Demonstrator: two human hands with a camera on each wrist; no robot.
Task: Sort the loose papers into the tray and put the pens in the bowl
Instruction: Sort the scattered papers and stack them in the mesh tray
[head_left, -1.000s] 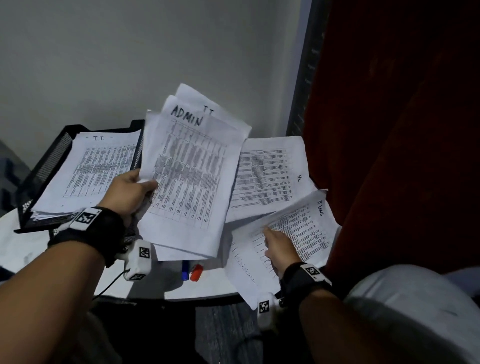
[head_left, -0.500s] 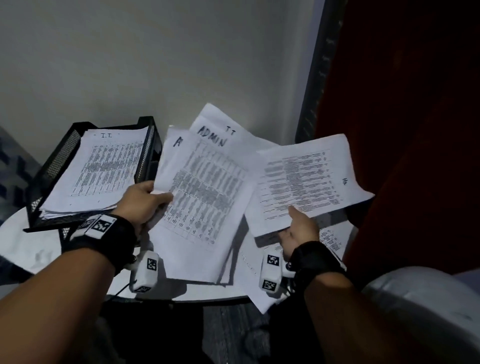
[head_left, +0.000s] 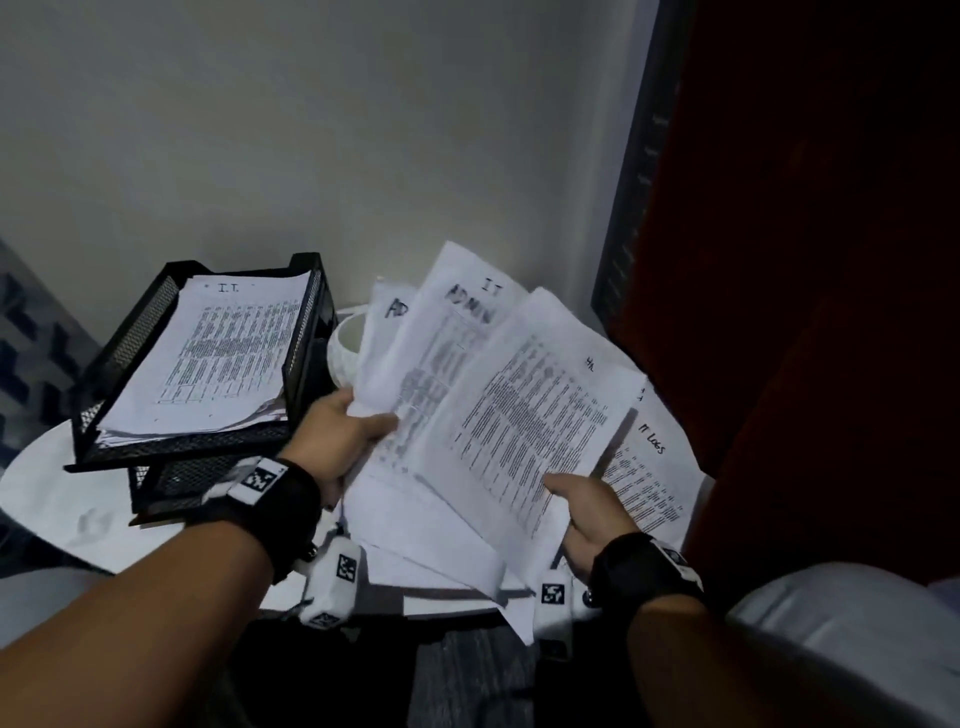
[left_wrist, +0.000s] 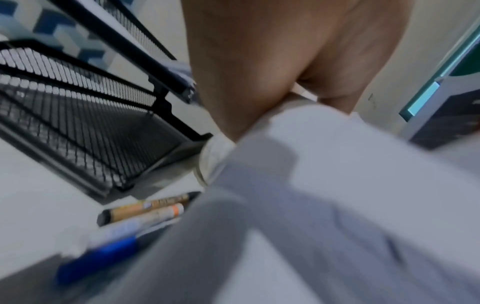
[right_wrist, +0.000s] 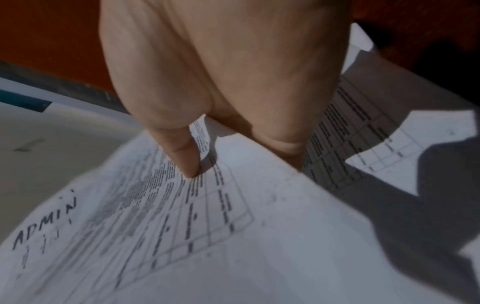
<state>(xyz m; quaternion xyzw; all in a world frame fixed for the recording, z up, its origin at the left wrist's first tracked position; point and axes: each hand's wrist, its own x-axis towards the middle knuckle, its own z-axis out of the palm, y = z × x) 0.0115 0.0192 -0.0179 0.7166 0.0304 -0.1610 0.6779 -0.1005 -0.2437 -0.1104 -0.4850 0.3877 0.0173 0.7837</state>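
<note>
My left hand (head_left: 353, 431) grips a fan of printed papers (head_left: 441, 358) marked ADMIN and IT, held above the white table (head_left: 62, 509). My right hand (head_left: 582, 499) pinches the lower edge of a sheet marked HR (head_left: 530, 415), which lies over that fan. In the right wrist view the thumb (right_wrist: 187, 158) presses on the print. A black mesh tray (head_left: 182, 447) at the left holds a stack marked I.T. Behind the fan a white bowl (head_left: 343, 353) is partly hidden. Pens (left_wrist: 145, 207) and a blue marker (left_wrist: 96, 261) lie on the table under the papers.
One sheet marked IT LOGS (head_left: 654, 467) lies on the table at the right, beside a dark red curtain (head_left: 831, 312). A second mesh tier (head_left: 171, 483) sits under the tray. The wall stands close behind the table.
My right hand left the IT LOGS sheet, picked up the HR sheet and carried it left onto the fan in my left hand. The left hand kept its grip.
</note>
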